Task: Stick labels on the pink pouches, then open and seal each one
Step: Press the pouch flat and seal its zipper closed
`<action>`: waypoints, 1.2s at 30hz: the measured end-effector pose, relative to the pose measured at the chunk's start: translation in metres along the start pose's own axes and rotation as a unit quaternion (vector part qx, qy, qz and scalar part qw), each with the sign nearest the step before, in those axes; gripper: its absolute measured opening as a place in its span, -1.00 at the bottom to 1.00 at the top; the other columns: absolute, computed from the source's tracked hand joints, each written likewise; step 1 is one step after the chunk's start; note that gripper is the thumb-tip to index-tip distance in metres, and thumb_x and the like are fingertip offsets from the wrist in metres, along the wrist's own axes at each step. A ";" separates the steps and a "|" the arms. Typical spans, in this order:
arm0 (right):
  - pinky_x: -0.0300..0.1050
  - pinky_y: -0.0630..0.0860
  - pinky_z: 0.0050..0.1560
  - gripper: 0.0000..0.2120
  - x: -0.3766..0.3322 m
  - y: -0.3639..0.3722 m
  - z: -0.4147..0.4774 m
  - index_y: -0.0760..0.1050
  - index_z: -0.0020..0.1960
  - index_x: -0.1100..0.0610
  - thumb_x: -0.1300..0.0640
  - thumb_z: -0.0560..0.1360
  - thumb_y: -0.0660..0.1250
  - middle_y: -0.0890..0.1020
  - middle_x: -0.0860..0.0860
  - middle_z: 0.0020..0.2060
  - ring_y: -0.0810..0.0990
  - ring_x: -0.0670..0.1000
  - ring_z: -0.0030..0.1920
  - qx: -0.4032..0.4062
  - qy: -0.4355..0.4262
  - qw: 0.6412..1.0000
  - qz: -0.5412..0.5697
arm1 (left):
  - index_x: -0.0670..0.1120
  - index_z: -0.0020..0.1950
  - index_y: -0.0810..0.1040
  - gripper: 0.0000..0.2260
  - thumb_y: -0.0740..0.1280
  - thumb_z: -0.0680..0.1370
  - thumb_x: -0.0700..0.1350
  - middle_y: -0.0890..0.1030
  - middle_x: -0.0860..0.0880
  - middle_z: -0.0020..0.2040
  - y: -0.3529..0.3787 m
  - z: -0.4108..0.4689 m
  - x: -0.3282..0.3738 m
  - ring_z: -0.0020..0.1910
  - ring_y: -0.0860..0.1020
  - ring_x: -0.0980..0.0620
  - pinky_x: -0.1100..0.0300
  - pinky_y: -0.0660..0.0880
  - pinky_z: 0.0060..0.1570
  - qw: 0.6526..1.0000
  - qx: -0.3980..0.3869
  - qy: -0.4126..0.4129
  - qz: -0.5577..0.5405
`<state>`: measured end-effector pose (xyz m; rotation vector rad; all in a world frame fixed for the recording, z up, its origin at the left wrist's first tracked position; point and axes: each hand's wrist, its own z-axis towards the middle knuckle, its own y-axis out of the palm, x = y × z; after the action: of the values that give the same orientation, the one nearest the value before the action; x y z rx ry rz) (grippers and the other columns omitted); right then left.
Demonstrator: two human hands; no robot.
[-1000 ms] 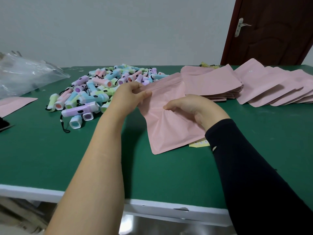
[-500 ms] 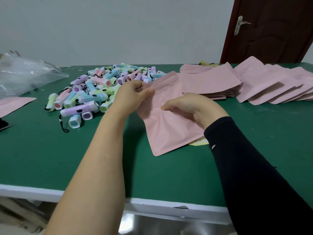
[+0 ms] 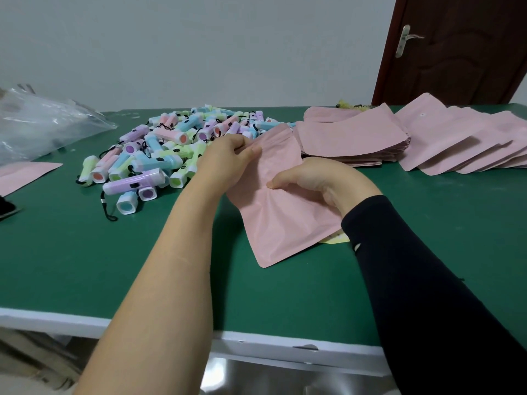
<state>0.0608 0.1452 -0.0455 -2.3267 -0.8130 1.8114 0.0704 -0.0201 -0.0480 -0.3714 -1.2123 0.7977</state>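
A pink pouch (image 3: 281,220) lies slanted on the green table (image 3: 85,252), its top end lifted toward the far side. My left hand (image 3: 228,161) pinches the pouch's top edge between thumb and fingers. My right hand (image 3: 319,181) grips the pouch's right side, thumb pressed into its crumpled middle. A yellow label sheet (image 3: 336,238) peeks out from under the pouch's lower right edge. Whether a label is stuck on the pouch cannot be seen.
A heap of several pastel toy flashlights (image 3: 159,155) sits left of my hands. Stacks of pink pouches (image 3: 350,138) and a fanned row of more pouches (image 3: 462,146) lie at the right. A clear plastic bag (image 3: 42,124) and one loose pink pouch (image 3: 22,175) lie at the far left.
My hands and the pouch stay almost in place; the left thumb has slid slightly along the pouch's top edge.
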 end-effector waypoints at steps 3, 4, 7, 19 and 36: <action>0.09 0.57 0.13 -0.66 0.001 0.000 0.001 0.64 0.09 0.21 0.13 0.35 0.53 0.69 0.18 0.01 0.67 0.20 0.04 -0.004 -0.003 1.000 0.000 | -0.25 -0.11 0.51 -0.68 0.27 0.63 0.02 0.41 0.00 -0.31 0.001 -0.001 0.000 -0.25 0.36 -0.02 0.10 0.28 -0.17 1.000 0.004 -0.005 0.019; 0.10 0.57 0.13 -0.66 0.001 0.000 0.002 0.64 0.09 0.20 0.13 0.34 0.53 0.70 0.17 0.00 0.67 0.20 0.04 -0.004 -0.003 1.000 -0.001 | -0.23 -0.14 0.49 -0.67 0.28 0.62 0.03 0.38 0.03 -0.34 0.001 -0.001 0.001 -0.27 0.34 0.00 0.10 0.26 -0.19 1.000 0.003 -0.005 0.015; 0.13 0.57 0.14 -0.66 0.001 0.002 0.003 0.65 0.07 0.17 0.11 0.32 0.53 0.71 0.17 -0.03 0.67 0.20 0.03 -0.014 -0.002 1.000 -0.013 | -0.11 -0.28 0.37 -0.66 0.32 0.60 0.04 0.32 0.04 -0.40 0.003 -0.002 0.003 -0.36 0.28 0.04 0.11 0.21 -0.23 1.000 0.002 -0.001 0.009; 0.14 0.54 0.19 -0.72 0.000 0.005 0.001 0.66 0.01 0.20 0.11 0.33 0.52 0.70 0.18 -0.02 0.66 0.22 0.05 -0.021 -0.019 0.998 -0.050 | -0.13 -0.03 0.61 -0.75 0.31 0.60 0.05 0.47 0.06 -0.29 0.009 -0.003 0.008 -0.25 0.40 0.06 0.13 0.32 -0.18 0.998 0.019 0.030 -0.059; 0.04 0.58 0.11 -0.68 -0.001 0.007 0.002 0.64 0.00 0.14 0.03 0.31 0.51 0.71 0.11 -0.07 0.68 0.15 -0.04 -0.011 -0.049 0.994 -0.095 | 0.06 -0.05 0.55 -0.94 0.31 0.61 -0.03 0.56 0.15 -0.14 0.011 -0.003 0.011 -0.05 0.50 0.07 0.03 0.47 0.12 0.997 0.031 0.038 -0.065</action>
<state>0.0610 0.1381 -0.0485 -2.1039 -1.0342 1.8542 0.0707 -0.0038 -0.0485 -0.2677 -1.1259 0.7007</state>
